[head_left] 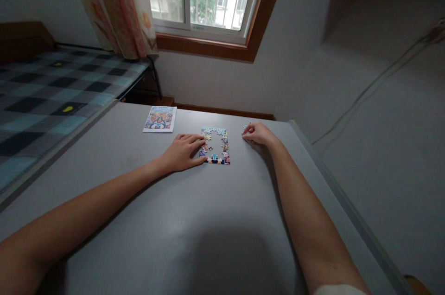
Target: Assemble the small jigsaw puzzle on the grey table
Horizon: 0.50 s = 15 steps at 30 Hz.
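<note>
A small jigsaw puzzle (225, 146) lies flat on the grey table; its border is joined up and its middle shows bare tabletop with a few pieces inside. My left hand (184, 151) rests palm down at the puzzle's left side, fingers stretched out and fingertips on its edge. To the right of the puzzle, my right hand (257, 134) is closed in a pinch just above the table. What sits between its fingertips is too small to make out. Some loose puzzle pieces (245, 126) show beside it, partly hidden by the fingers.
A printed picture sheet (160, 119) lies on the table (167, 230) at the back left. Beyond the left edge stands a bed with a checked cover (69, 81). A wall with a window (215, 3) is behind, and a cable (365, 91) hangs along the right wall.
</note>
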### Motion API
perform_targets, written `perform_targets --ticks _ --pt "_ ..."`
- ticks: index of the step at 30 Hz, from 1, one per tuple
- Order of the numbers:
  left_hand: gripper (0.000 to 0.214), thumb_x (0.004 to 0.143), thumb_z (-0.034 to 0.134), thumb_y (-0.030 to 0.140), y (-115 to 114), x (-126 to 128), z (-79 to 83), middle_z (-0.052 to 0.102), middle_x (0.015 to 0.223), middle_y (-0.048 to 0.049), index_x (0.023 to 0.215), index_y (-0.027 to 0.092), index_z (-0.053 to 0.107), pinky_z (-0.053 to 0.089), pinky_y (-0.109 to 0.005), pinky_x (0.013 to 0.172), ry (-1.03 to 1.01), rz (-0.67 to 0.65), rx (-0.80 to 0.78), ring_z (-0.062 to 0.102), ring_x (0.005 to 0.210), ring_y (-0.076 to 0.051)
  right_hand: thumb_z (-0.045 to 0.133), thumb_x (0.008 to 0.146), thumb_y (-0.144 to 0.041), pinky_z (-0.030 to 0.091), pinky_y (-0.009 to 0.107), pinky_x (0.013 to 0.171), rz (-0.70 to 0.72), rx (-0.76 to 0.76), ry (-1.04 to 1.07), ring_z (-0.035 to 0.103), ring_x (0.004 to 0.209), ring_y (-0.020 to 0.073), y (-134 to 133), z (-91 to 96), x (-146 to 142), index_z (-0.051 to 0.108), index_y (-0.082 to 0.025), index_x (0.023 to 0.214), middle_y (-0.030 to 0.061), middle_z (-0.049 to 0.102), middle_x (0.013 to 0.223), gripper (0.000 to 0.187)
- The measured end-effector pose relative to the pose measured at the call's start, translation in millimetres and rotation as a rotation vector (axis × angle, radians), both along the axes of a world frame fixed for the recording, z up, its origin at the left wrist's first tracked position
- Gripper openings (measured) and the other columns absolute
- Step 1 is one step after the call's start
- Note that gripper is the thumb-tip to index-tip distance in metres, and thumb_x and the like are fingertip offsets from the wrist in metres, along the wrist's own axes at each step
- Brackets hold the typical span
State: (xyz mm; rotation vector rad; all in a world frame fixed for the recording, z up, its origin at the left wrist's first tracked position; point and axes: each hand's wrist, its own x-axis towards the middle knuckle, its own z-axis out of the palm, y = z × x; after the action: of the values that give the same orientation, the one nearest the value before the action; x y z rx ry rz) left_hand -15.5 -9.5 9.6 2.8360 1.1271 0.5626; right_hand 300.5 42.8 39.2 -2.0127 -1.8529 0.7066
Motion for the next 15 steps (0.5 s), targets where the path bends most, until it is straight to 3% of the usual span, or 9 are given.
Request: perform_targets --ticks 15 --pt "0.050 0.087 0.054 0.055 1.1 -0.7 -1.3 0.059 0.134 -0.0086 0.125 0.022 0.060 0.036 -0.045 0.101 -0.017 -0.005 0.010 0.054 0.121 -0.028 0.069 0.068 -0.009 0.038 0.019 0.040 -0.008 0.068 0.228 0.049 0.041 0.0081 -0.1 -1.7 -4.2 0.060 -0.014 0.073 -0.0020 0.060 0.056 0.011"
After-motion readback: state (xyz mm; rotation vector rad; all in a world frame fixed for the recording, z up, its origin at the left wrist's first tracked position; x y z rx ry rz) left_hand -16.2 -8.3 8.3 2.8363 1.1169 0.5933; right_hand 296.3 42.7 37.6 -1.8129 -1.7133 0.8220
